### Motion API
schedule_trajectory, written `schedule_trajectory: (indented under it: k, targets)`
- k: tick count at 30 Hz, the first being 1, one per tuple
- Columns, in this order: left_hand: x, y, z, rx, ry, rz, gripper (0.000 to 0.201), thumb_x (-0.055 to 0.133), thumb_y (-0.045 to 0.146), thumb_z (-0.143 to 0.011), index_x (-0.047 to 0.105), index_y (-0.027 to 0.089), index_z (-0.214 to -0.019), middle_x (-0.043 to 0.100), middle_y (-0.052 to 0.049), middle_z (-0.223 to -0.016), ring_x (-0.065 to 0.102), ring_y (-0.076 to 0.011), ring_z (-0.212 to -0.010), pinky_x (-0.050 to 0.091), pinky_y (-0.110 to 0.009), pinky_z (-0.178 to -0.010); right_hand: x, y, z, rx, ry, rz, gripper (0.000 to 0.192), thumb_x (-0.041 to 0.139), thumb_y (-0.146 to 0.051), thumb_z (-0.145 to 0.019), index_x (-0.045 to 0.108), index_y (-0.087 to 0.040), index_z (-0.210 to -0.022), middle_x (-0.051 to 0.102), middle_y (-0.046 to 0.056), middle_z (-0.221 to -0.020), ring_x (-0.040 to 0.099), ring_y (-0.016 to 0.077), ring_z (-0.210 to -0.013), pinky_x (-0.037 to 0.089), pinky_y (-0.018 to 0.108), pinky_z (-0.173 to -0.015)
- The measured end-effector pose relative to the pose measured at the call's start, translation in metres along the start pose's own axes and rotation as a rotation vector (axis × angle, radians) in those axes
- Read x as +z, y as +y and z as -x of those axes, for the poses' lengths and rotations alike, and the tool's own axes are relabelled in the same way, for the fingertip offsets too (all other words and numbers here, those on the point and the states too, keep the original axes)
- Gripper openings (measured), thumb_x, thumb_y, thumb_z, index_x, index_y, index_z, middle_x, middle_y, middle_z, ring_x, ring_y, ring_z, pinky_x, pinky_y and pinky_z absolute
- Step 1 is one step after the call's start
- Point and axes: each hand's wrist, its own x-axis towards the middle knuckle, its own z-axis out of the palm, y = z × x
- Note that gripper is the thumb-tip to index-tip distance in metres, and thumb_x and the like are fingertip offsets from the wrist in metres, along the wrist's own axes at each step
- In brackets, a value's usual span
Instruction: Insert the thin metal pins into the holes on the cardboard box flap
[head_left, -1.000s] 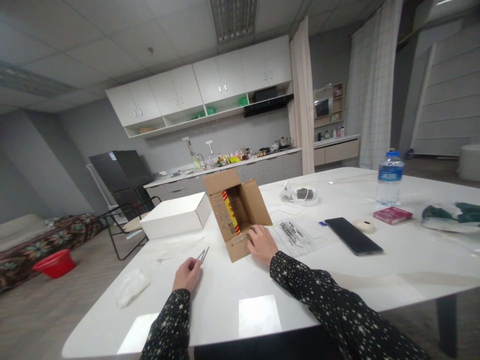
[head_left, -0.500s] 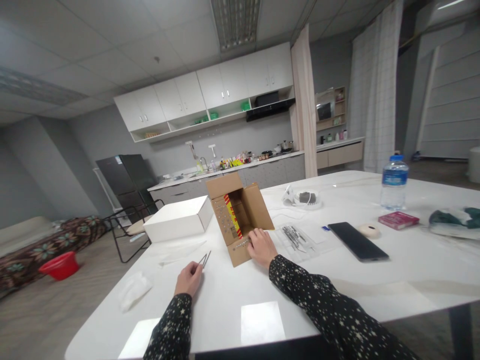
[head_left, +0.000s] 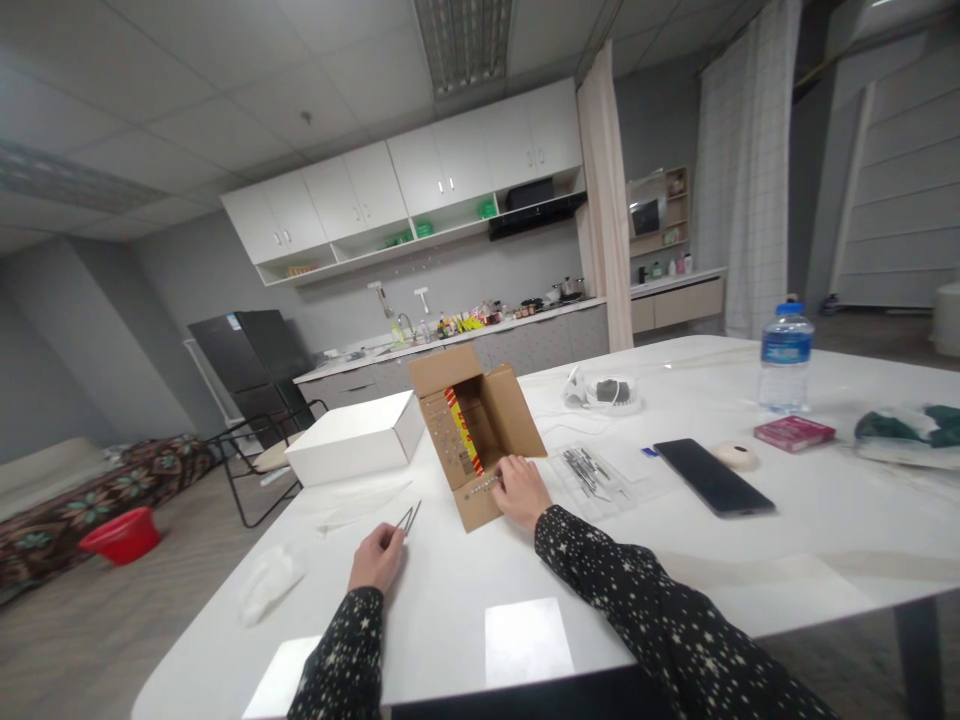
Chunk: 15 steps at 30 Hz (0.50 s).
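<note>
My left hand (head_left: 377, 557) rests on the white table (head_left: 442, 620), closed on a pair of dark metal tweezers (head_left: 409, 517) whose two tips point away, slightly apart. My right hand (head_left: 523, 490) lies at the lower flap of an open cardboard box (head_left: 517, 415), its fingers bent and pinched at one end of a thin strand of small silver beads (head_left: 480, 487). The strand lies across the flap. More small shiny dots (head_left: 444, 435) sit on the box's left panel, beside a red-and-yellow label (head_left: 465, 432). The fingertips of the right hand are partly hidden.
A clear packet of slim metal tools (head_left: 589, 472) lies right of the box, then a phone (head_left: 712, 477), a pink pack (head_left: 794, 432) and a water bottle (head_left: 786, 360). A white box (head_left: 352, 437) stands behind left. Crumpled white plastic (head_left: 271, 583) lies near the left edge.
The view has shifted slightly. Both hands, the tweezers and the cardboard box stay in nearly the same places.
</note>
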Motion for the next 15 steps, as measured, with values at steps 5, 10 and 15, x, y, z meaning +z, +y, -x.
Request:
schedule_trajectory:
  k: [5, 10, 15]
  targets:
    - [0.0001, -0.0006, -0.0002, -0.005, -0.006, -0.002, 0.030, 0.043, 0.046, -0.073, 0.056, 0.020, -0.063, 0.056, 0.001, -0.055, 0.052, -0.0158, -0.060, 0.039, -0.027, -0.064, 0.0004, 0.0012, -0.0002, 0.001, 0.002, -0.007, 0.010, 0.046, -0.018, -0.078, 0.049, -0.017, -0.087, 0.054, 0.006, -0.089, 0.045, 0.0213, -0.088, 0.030, 0.033, -0.078]
    - [-0.0001, 0.0002, 0.0002, 0.010, -0.001, -0.010, 0.031, 0.042, 0.046, -0.074, 0.055, 0.020, -0.063, 0.057, 0.001, -0.056, 0.053, -0.0162, -0.061, 0.039, -0.027, -0.065, 0.0016, 0.0014, 0.0003, -0.007, 0.024, -0.010, 0.009, 0.047, -0.018, -0.077, 0.048, -0.017, -0.085, 0.055, 0.007, -0.088, 0.046, 0.0216, -0.087, 0.030, 0.033, -0.077]
    - [0.0002, -0.0013, -0.0007, 0.022, -0.007, -0.030, 0.031, 0.041, 0.046, -0.074, 0.055, 0.020, -0.064, 0.057, 0.001, -0.056, 0.052, -0.0159, -0.061, 0.039, -0.026, -0.064, 0.0006, 0.0005, 0.0001, -0.010, 0.020, -0.017, 0.008, 0.046, -0.018, -0.077, 0.047, -0.018, -0.085, 0.055, 0.006, -0.087, 0.046, 0.0212, -0.086, 0.030, 0.033, -0.076]
